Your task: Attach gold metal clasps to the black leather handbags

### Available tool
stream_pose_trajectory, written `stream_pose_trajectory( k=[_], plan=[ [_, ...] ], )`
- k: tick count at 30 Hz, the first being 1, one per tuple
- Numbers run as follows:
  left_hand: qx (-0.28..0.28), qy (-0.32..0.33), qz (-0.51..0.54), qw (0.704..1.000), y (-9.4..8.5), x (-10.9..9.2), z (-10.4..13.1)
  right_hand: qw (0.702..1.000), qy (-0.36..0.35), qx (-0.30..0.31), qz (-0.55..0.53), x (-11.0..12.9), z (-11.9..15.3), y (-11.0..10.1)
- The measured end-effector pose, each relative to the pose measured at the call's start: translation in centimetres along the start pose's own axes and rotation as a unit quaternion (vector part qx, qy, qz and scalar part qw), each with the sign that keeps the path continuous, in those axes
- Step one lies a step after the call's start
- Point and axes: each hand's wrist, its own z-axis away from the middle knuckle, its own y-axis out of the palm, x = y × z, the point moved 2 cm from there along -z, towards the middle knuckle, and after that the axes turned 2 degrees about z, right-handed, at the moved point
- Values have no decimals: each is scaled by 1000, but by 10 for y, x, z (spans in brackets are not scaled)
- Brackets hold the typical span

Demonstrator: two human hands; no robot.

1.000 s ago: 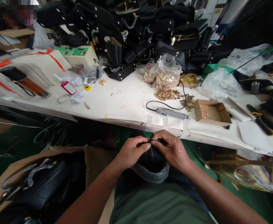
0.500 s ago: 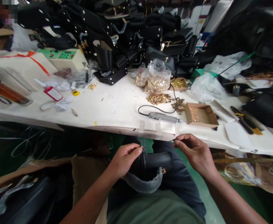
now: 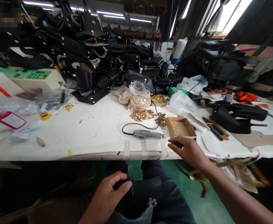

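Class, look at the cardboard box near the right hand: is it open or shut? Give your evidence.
Open: no lid covers the cardboard box, and small coppery pieces show inside it.

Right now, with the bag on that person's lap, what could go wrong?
The right hand is near the grey power tool and might knock it. The open cardboard box close by could get bumped, spilling its small gold-coloured pieces. Only the left hand is on the black bag, so it might slip.

Head-worn view, facing forward, angled down across white worktable (image 3: 106, 121)
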Motion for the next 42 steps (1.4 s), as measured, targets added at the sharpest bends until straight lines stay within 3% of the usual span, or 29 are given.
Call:
stream_pose_trajectory(
  k=[4, 9, 13, 17, 23, 28, 34, 38, 40, 42],
  plan=[
    [4, -26, 20, 999, 4, 3, -2, 998, -49, 15, 43, 18, -75, 16],
    [-13, -29, 27, 999, 6, 8, -4, 985, -68, 44, 153, 31, -166, 62],
    [-32, -37, 15, 999, 5, 14, -3, 976, -83, 60, 190, 38, -203, 99],
    [-44, -36, 17, 998, 4, 15, -2, 974, -78, 76, 198, 36, -216, 123],
    [-48, -48, 25, 997, 2, 9, 1, 992, -37, 75, 97, 29, -223, 121],
    [-53, -37, 29, 997, 4, 8, 5, 991, 8, 65, -116, 36, -209, 105],
    [-53, -21, 20, 998, 4, 4, 12, 927, 21, 101, -361, 68, -145, 96],
    [-67, -5, 3, 998, 4, 1, 13, 856, 44, 107, -503, 90, -105, 93],
    [-74, 1, 1, 997, 4, -2, 14, 829, 49, 106, -547, 98, -90, 91],
    [-82, 3, 3, 997, 4, -5, 15, 824, 43, 112, -554, 104, -76, 89]
  ],
)
